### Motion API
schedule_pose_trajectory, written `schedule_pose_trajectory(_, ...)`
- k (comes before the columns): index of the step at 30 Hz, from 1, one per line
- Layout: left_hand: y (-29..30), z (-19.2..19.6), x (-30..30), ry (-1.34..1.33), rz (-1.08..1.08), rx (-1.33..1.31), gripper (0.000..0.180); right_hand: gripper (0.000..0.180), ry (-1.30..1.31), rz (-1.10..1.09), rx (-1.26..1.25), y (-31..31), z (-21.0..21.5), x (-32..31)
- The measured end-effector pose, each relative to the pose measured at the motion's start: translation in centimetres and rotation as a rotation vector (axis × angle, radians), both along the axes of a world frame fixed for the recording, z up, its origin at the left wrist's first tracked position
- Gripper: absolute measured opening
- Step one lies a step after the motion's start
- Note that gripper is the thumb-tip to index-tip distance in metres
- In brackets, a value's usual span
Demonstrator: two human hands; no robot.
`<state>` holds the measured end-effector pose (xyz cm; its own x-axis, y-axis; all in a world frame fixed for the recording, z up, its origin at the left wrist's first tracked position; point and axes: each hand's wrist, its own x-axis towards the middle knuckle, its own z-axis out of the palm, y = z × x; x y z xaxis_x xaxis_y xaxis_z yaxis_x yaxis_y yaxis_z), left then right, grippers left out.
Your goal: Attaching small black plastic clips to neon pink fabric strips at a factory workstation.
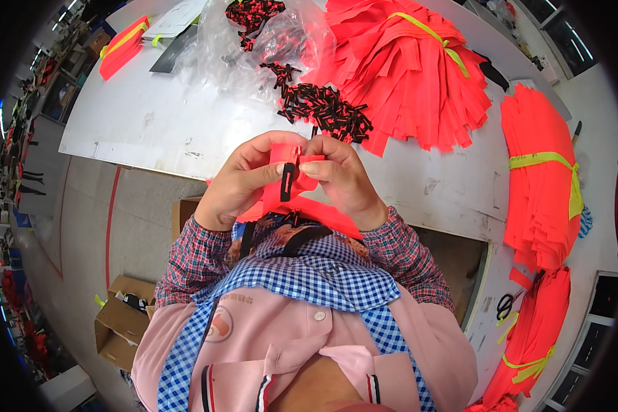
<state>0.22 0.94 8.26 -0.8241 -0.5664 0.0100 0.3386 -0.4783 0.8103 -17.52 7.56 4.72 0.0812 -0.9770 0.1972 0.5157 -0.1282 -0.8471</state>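
Observation:
Close to my body, at the table's near edge, both hands hold a neon red zipper. Its tape hangs down over my lap. A black zipper pull hangs at its front, between my thumbs. My left hand is closed, thumb and fingers pinching the tape on the pull's left. On the other side, my right hand pinches the tape near the top of the pull. The fingertips hide the slider in part. Just beyond my hands lies a heap of black and red zipper pulls.
A clear plastic bag with more pulls lies at the back. Bundles of neon red zippers tied with yellow strips cover the far right, and another bundle is at right. Black scissors lie lower right. A cardboard box stands left on the floor.

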Motion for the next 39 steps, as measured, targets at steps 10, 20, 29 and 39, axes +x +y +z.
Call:
schedule_pose_trajectory(10,-0.2,0.7,0.3,-0.205,-0.026,-0.265,0.033,0.012,-0.062,-0.018,0.097,0.3,-0.7,0.4)
schedule_pose_trajectory(20,1.7,2.1,0.3,-0.483,0.179,-0.655,0.041,0.016,0.109,-0.145,-0.042,0.7,0.2,0.3)
schedule_pose_trajectory(29,1.5,1.6,1.0,-0.547,0.215,-0.831,0.020,0.020,0.811,-0.522,-0.586,1.3,1.0,0.5)
schedule_pose_trajectory(39,1.3,1.4,1.1,-0.497,0.200,-0.821,0.020,0.020,0.868,-0.555,-0.641,1.3,0.8,0.9)
